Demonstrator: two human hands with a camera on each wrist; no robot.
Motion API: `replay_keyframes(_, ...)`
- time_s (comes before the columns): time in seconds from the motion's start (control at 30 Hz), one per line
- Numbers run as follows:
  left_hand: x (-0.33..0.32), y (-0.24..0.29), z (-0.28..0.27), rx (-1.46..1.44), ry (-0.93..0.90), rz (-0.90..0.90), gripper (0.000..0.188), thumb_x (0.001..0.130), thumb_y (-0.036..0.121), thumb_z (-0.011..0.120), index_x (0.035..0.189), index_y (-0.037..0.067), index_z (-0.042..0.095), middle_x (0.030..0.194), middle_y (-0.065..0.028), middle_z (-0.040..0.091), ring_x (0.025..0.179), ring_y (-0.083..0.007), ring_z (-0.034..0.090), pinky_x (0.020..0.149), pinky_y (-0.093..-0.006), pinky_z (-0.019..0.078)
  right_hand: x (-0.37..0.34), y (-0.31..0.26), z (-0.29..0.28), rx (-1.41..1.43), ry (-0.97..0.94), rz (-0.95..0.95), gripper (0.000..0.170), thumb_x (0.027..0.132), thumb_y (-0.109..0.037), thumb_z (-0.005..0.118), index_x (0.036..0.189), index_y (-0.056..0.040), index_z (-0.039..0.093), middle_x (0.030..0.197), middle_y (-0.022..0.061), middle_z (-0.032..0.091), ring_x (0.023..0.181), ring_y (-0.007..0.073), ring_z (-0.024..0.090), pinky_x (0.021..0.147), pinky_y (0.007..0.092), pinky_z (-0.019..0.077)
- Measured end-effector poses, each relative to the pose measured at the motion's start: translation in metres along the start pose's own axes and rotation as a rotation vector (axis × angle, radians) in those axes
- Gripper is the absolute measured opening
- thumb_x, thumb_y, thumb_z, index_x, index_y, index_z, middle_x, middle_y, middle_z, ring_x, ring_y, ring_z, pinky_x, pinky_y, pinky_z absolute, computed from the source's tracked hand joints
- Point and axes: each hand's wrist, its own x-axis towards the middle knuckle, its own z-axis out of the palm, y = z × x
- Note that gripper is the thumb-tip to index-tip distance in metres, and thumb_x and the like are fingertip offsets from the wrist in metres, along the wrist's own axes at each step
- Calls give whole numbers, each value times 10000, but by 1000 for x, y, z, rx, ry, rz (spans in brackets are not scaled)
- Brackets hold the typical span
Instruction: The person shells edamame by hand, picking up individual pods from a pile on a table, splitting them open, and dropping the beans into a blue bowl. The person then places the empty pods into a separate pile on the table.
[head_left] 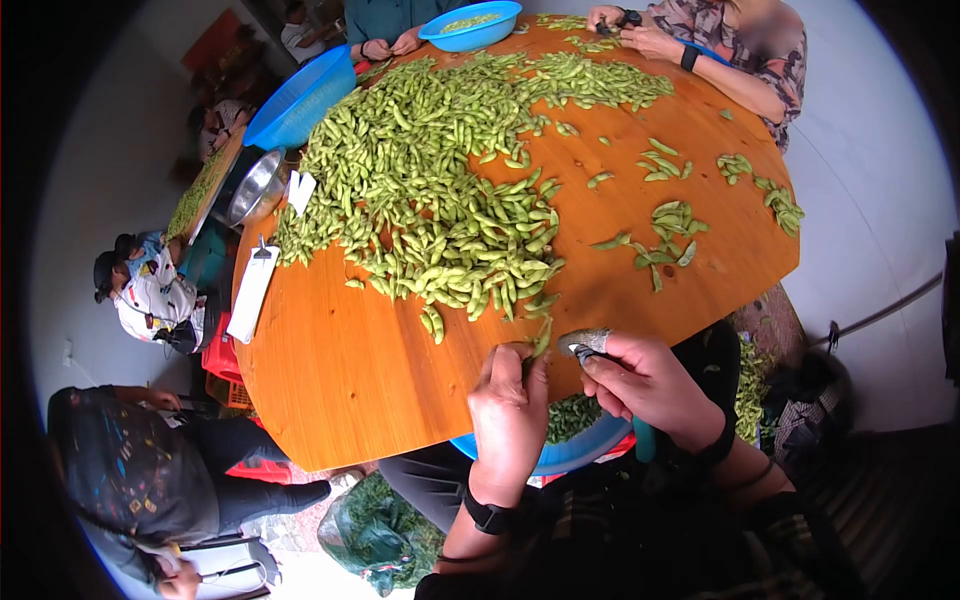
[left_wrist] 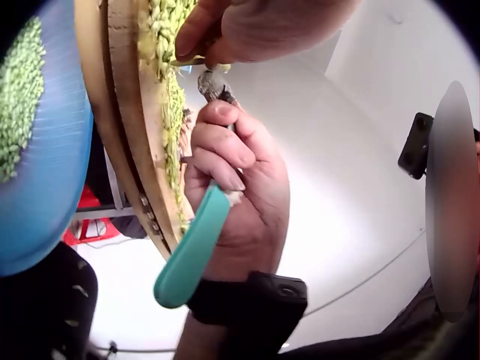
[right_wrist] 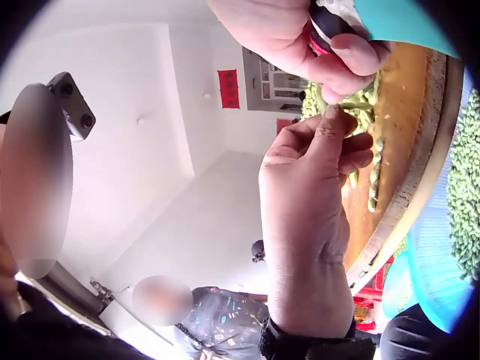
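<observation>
My left hand (head_left: 507, 410) is at the table's near edge and pinches a green soybean pod (head_left: 543, 337) between thumb and fingers. Close beside it, my right hand (head_left: 650, 388) grips a tool with a teal handle (left_wrist: 193, 251), which sticks out past the palm. Its working end is hidden by the fingers. A grey, rough-looking cover (left_wrist: 211, 85) shows at the thumb end of that hand. Beneath both hands, below the table edge, a blue basin (head_left: 590, 445) holds shelled green beans (left_wrist: 21, 97). A large heap of pods (head_left: 420, 190) spreads over the table beyond.
On the wooden table (head_left: 350, 380) lie a white clipboard (head_left: 253, 293) and small groups of pods (head_left: 672, 222) to the right. A metal bowl (head_left: 258, 187) and blue basins (head_left: 302, 97) stand toward the back. Other people sit around the table; one person (head_left: 135, 470) is at the left.
</observation>
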Motion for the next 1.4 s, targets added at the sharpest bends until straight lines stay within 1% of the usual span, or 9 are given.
replay_keyframes(0.07, 0, 2, 3, -87, -73, -89, 147, 820, -26, 684, 958, -18, 634, 905, -166, 655, 744, -271, 669, 640, -332, 522, 0, -1, -2, -2, 2, 13, 141, 981, -85, 491, 916, 13, 569, 722, 17, 577, 535, 38, 496, 474, 208, 393)
replay_keyframes(0.13, 4, 7, 5, 61, -9, 164, 175, 858, -2, 642, 1032, 21, 632, 884, -172, 647, 746, -360, 652, 630, -396, 532, 0, 0, -3, -3, 3, 28, 143, 979, -88, 495, 910, 14, 568, 720, 18, 580, 534, 39, 498, 471, 207, 392)
replay_keyframes(0.27, 1, 3, 5, -2, -89, 132, 163, 861, 1, 651, 1024, 7, 655, 898, -178, 659, 758, -329, 673, 648, -350, 538, 1, 6, -6, -10, 37, -2, 165, 977, -95, 502, 870, 13, 567, 697, 13, 574, 522, 42, 499, 464, 211, 388)
replay_keyframes(0.47, -5, -2, 12, -328, -152, -186, 215, 848, -14, 671, 1063, -8, 667, 948, -171, 670, 768, -221, 684, 678, -293, 538, 0, 7, -9, 9, 16, 5, 198, 976, -104, 506, 824, 10, 564, 667, 7, 564, 512, 45, 503, 455, 218, 385)
replay_keyframes(0.53, -4, 2, 12, -231, -132, -43, 234, 848, -23, 669, 1081, -9, 664, 955, -172, 670, 777, -206, 681, 689, -293, 539, 0, 8, -10, 26, 5, 0, 202, 975, -106, 507, 820, 10, 564, 661, 6, 561, 512, 45, 505, 453, 219, 384)
replay_keyframes(0.97, -5, 3, 16, -100, -80, 132, 212, 837, -27, 653, 1043, 19, 632, 887, -160, 636, 754, -313, 658, 661, -348, 531, -2, 15, -8, 30, -2, -23, 163, 968, -87, 513, 848, 9, 567, 683, 14, 566, 518, 50, 503, 453, 224, 385)
replay_keyframes(1.03, -7, -1, 17, -151, -88, 124, 150, 846, -64, 654, 976, -7, 608, 847, -82, 637, 704, -123, 652, 618, -249, 522, -2, 14, -8, 52, -4, -25, 153, 968, -85, 513, 861, 9, 567, 692, 13, 566, 519, 49, 498, 451, 223, 381)
replay_keyframes(1.17, -8, -3, 20, -194, -73, 124, 130, 871, -69, 629, 980, -5, 602, 799, -58, 636, 682, -108, 640, 604, -229, 509, -3, 12, -6, 166, -20, -13, 120, 971, -89, 513, 897, -4, 554, 692, -4, 537, 517, 37, 460, 450, 210, 350)
replay_keyframes(1.4, -11, -8, 20, -678, -164, -100, 116, 923, -45, 583, 1033, -10, 594, 789, -46, 636, 656, -89, 618, 579, -217, 520, -3, 4, -8, 255, -80, 39, 118, 987, -136, 502, 944, -35, 545, 676, -24, 503, 498, 22, 409, 439, 190, 292)
